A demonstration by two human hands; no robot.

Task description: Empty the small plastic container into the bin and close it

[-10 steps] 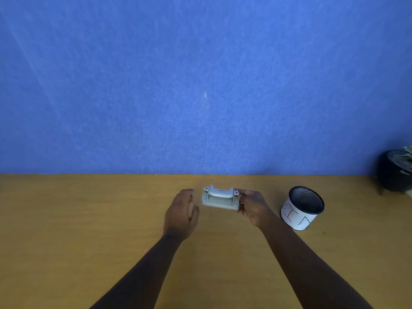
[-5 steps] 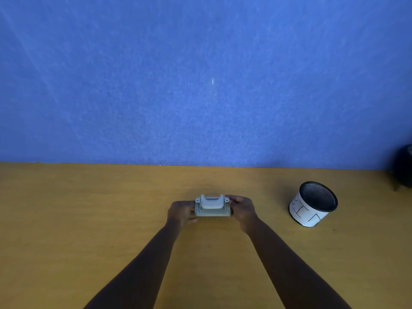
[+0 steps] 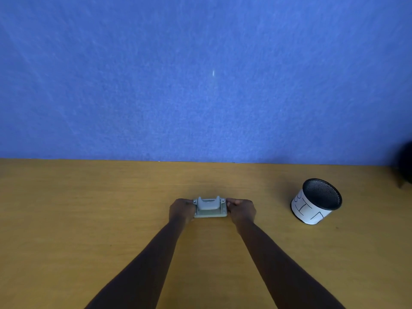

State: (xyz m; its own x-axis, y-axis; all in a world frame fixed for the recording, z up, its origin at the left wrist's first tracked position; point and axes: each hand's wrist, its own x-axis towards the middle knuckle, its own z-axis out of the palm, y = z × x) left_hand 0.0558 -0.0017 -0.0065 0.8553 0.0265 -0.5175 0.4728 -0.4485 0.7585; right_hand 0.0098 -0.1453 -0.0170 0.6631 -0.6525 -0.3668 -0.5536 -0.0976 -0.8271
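Small grey-green plastic container [image 3: 210, 208] sits mid-table on the yellow wooden table [image 3: 89, 219], lid side up, a pale raised clasp-like piece across its top. Left hand [image 3: 181, 210] grips the container's left end, fingers curled round it; right hand [image 3: 242, 210] grips the right end likewise, thumb and fingertips closed against the edge. Both forearms reach in from the near edge, roughly symmetrical. Whether the lid is latched or already loosened cannot be told at this resolution. Bin [image 3: 316, 201]: black mesh cylinder wrapped in white paper with hand-drawn letters, standing on the table well to the right of the container, apart from both hands, mouth appearing tipped toward the camera. Blue felt wall [image 3: 200, 85] behind. Dark rounded object [image 3: 406, 166] at far right edge, cropped, unidentifiable
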